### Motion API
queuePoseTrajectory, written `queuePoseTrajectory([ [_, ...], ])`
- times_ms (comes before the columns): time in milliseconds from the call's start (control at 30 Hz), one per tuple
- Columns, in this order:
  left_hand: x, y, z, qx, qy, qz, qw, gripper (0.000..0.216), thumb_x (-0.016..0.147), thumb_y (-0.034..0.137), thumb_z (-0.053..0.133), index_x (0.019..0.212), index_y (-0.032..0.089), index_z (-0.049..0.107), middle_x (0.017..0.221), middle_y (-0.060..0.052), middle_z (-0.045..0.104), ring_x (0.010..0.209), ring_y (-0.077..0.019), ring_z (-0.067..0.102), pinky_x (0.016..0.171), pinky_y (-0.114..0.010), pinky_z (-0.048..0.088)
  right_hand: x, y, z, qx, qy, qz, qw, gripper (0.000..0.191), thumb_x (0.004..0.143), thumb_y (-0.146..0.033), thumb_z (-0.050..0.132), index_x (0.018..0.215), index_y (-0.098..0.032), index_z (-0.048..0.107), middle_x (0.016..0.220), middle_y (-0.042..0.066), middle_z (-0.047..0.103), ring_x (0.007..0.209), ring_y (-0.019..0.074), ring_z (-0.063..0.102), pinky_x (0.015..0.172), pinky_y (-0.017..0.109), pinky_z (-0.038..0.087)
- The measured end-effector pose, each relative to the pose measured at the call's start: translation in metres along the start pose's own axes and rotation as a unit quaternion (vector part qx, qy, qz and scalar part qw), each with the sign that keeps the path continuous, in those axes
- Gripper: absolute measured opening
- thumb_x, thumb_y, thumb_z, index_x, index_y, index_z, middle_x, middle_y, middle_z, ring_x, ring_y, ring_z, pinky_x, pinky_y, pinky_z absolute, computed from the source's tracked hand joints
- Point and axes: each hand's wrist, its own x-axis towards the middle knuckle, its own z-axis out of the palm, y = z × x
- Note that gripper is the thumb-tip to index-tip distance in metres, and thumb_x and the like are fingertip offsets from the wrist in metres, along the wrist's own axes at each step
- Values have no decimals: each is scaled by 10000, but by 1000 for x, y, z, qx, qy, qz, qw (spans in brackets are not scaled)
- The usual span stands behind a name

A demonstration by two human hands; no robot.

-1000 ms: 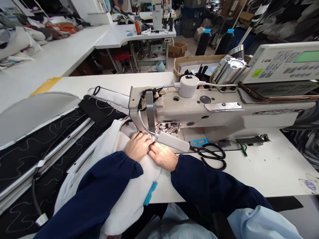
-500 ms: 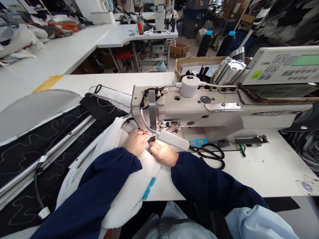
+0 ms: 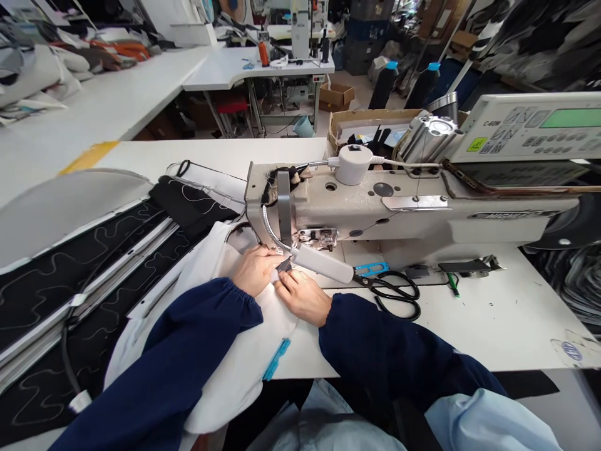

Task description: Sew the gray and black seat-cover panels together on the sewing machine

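My left hand and my right hand meet on a white fabric piece just in front of the needle area of a beige sewing machine. Both hands have their fingers curled and pressed together. Between the fingertips sits a small dark piece, pinched against the white fabric. The machine's white lamp head on a flexible neck hangs right above the hands. A blue strip lies on the fabric near the table edge.
Black scissors and a blue-handled snipper lie right of my hands. Black quilted panels with white edging cover the left of the table. A control panel and a cardboard box stand behind the machine. Other sewing tables stand further back.
My hands have drawn slightly nearer to me on the white fabric, and the small dark piece now shows between the fingertips. The view has shifted a little.
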Motion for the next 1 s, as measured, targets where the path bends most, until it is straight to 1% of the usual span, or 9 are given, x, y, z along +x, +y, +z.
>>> queuePoseTrajectory([
  [67,-3,1,0,41,-14,28,999,350,793,94,414,919,230,711,793,-51,655,778,-185,570,740,-303,435,1,-3,-2,-22,4,1,1000,263,924,-92,338,991,-69,591,1013,177,613,835,208,562,739,348,476],
  [200,-7,3,-1,111,-30,96,989,370,781,62,410,956,223,693,821,-64,650,828,-204,568,786,-327,424,5,1,-1,-28,-22,-8,999,254,903,-86,375,814,-107,612,840,124,638,765,212,573,690,350,478],
  [333,-6,4,-2,133,-46,130,982,375,755,30,412,961,191,680,815,-67,655,871,-209,580,805,-328,419,6,9,1,-9,-49,-23,998,208,898,-88,403,851,-114,604,812,100,638,762,198,578,703,336,482],
  [467,-1,4,0,129,-53,127,982,354,758,24,408,913,183,684,799,-70,657,874,-207,593,780,-324,425,7,15,0,27,-80,-8,996,208,918,-96,378,905,-138,582,846,87,633,817,178,573,776,333,473],
  [633,5,4,10,121,-50,84,988,353,756,27,405,897,176,692,764,-70,660,800,-198,607,742,-320,439,10,26,-4,58,-92,14,994,197,935,-138,378,892,-155,569,889,80,618,878,174,564,839,332,455],
  [733,5,2,15,132,-7,56,990,343,754,40,409,862,182,702,760,-78,658,790,-206,595,734,-329,450,10,28,-5,65,-95,24,993,192,928,-130,385,873,-159,567,913,86,611,904,186,557,850,350,449],
  [833,2,-1,15,156,84,9,984,290,773,99,435,807,187,708,779,-97,646,851,-239,572,786,-368,452,6,24,-8,63,-102,50,992,206,919,-87,370,903,-152,564,989,101,593,961,196,541,863,362,436],
  [900,2,-3,14,167,128,-15,978,264,786,139,444,759,187,702,811,-101,643,886,-251,559,848,-399,441,4,19,-14,58,-105,68,991,232,930,-88,339,963,-140,563,1056,117,570,986,196,529,857,355,432],
  [1000,3,-6,12,161,128,1,979,285,805,138,417,707,182,681,793,-84,646,886,-233,563,928,-408,413,3,9,-23,60,-104,44,992,290,953,-126,283,1045,-109,558,1097,136,551,996,202,510,851,353,426],
])
